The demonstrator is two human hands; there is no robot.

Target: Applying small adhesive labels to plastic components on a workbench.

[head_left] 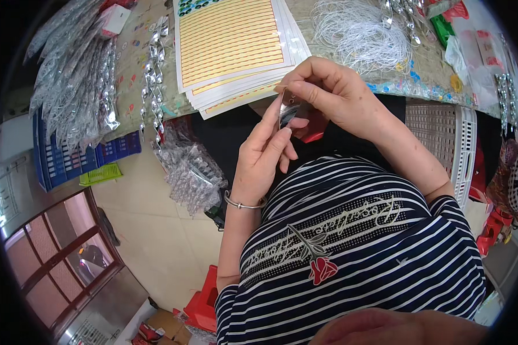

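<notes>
Single head-worn fisheye view, steeply downward, close above the hands.

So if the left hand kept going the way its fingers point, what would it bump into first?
The left hand points up toward the table edge, already touching the small clear packet both hands hold. Past that, it would probably meet the stack of yellow striped sticker sheets, though depth is hard to judge.

Bright, even daylight – soft shadows, sharp centre – with heavy fisheye bending and a black rim at the edges.
</notes>
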